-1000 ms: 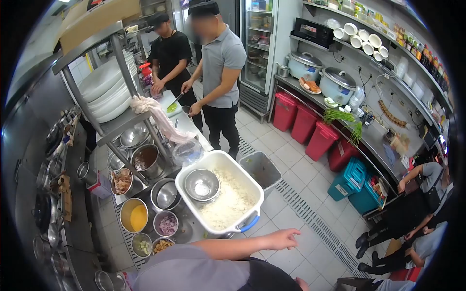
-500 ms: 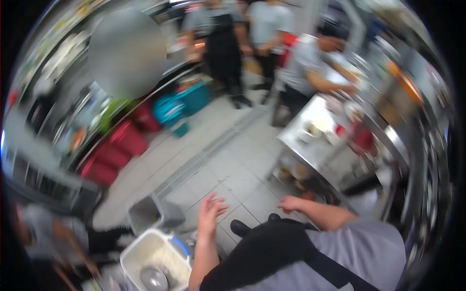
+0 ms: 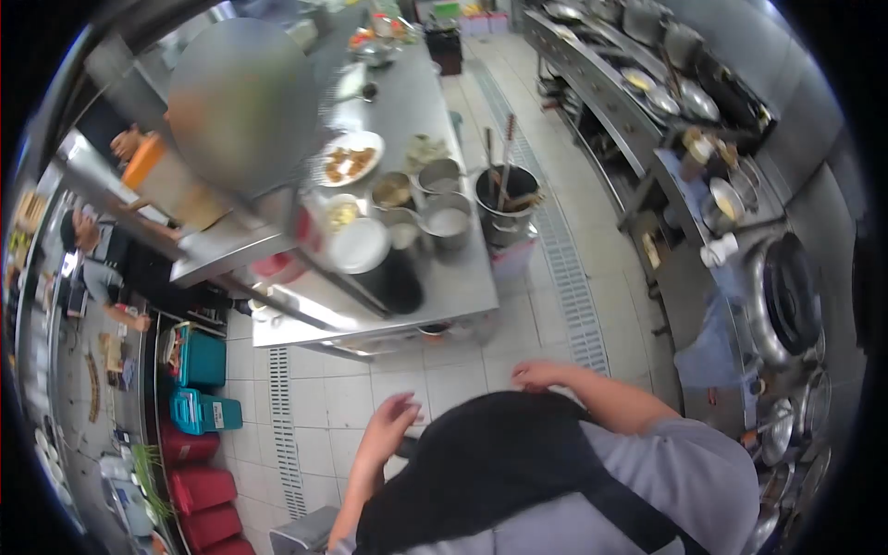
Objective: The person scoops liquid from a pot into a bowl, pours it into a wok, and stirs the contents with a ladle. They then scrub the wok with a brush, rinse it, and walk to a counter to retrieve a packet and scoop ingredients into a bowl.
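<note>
My left hand [image 3: 388, 424] is held out in front of the black apron [image 3: 481, 462], its fingers apart and nothing in it. On the other side of the apron, my right hand [image 3: 544, 374] has loosely curled fingers, and no object shows in it. Both hands are over the tiled floor and touch nothing. Ahead of them stands a steel table [image 3: 476, 287]. It carries several metal pots [image 3: 449, 222], a white-lidded container [image 3: 361, 245] and an oval plate [image 3: 377, 146] of browned food.
A tall pot [image 3: 504, 227] with long-handled utensils stands beside the table. At right runs a stove line with a large wok [image 3: 772, 296] and a hanging blue cloth [image 3: 712, 342]. Red bins [image 3: 205, 490] and teal bins [image 3: 201, 356] line the left. Other people are at far left.
My view has swung right, from the aisle with several co-workers to the end of the steel table and the stove line. The white rice tub has left view. Both hands keep much the same pose.
</note>
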Tool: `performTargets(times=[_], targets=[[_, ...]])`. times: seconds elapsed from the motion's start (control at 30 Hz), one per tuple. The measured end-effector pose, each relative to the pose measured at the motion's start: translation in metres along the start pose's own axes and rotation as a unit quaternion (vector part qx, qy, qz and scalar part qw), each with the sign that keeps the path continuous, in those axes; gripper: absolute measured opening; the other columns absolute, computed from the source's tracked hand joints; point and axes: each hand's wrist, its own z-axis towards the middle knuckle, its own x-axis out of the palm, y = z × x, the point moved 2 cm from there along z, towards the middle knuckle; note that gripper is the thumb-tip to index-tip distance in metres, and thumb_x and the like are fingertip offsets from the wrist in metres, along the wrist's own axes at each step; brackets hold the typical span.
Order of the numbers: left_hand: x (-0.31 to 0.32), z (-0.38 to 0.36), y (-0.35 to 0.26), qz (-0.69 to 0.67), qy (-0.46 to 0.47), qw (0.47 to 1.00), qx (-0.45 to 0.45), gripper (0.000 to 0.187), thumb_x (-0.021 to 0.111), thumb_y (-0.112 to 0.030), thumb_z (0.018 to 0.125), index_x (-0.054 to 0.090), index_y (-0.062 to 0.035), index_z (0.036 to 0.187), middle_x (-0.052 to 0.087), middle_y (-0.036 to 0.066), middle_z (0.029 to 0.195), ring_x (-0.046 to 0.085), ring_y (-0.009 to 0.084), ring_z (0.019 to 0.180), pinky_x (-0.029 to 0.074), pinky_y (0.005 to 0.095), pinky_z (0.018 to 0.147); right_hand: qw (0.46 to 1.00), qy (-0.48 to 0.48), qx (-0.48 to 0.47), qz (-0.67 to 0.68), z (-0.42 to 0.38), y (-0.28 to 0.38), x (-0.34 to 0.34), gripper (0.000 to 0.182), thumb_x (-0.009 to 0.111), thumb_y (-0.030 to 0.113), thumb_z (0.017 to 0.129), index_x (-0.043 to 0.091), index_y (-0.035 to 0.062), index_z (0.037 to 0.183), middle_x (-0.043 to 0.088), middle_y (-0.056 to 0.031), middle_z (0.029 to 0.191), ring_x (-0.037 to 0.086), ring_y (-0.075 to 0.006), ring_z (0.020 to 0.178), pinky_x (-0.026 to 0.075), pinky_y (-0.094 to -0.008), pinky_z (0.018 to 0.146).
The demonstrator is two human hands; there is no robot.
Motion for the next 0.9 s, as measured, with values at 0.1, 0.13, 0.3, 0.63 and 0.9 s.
performTargets(times=[0.1,0.13,0.3,0.63,0.9], targets=[[0.085,0.060,-0.054,0.089,0.103,0.989,0.048,0.040,0.059,-0.014,0.093,0.049,0.0005,0.129,0.062,0.013,0.113,0.062,0.0184,0.097,0.049,0.0305,0.087,0.994,-0.094,0.046,0.013,-0.061,-0.080,-0.076,0.039,0.061,0.035,0.088,0.060,0.0043,0.112,0.063,-0.0109,0.086,0.064,-0.0183,0.070,0.054,-0.0315,0.060],[0.105,0.072,-0.076,0.110,0.137,0.983,0.054,0.041,0.060,-0.015,0.093,0.049,0.0003,0.129,0.062,0.012,0.113,0.061,0.0165,0.097,0.049,0.0296,0.086,0.991,-0.108,0.069,0.040,-0.085,-0.085,-0.090,0.038,0.061,0.033,0.088,0.060,0.0025,0.111,0.063,-0.0104,0.085,0.064,-0.0173,0.069,0.053,-0.0302,0.059],[0.171,0.120,-0.141,0.178,0.236,0.954,0.052,0.040,0.060,-0.015,0.093,0.050,-0.0016,0.130,0.061,0.010,0.114,0.059,0.0131,0.095,0.048,0.0284,0.086,0.975,-0.145,0.025,0.166,-0.107,-0.116,-0.135,0.037,0.062,0.030,0.089,0.059,0.0006,0.113,0.062,-0.0090,0.086,0.062,-0.0152,0.066,0.052,-0.0277,0.057],[0.165,0.249,-0.347,0.161,0.197,0.953,0.167,0.038,0.062,-0.011,0.090,0.054,-0.0019,0.125,0.065,0.008,0.100,0.060,0.0144,0.096,0.045,0.0302,0.087,0.985,-0.140,0.001,0.104,-0.052,-0.097,-0.259,0.037,0.064,0.029,0.089,0.059,0.0008,0.112,0.062,-0.0063,0.078,0.057,-0.0133,0.062,0.048,-0.0277,0.055],[0.155,0.403,-0.447,0.203,0.073,0.958,0.186,0.038,0.059,-0.016,0.092,0.053,0.0020,0.124,0.063,0.008,0.101,0.060,0.0162,0.097,0.046,0.0299,0.089,0.930,-0.237,0.123,0.253,-0.027,-0.093,-0.411,0.030,0.060,0.025,0.090,0.060,0.0018,0.108,0.059,-0.0045,0.076,0.058,-0.0139,0.061,0.048,-0.0268,0.056]])
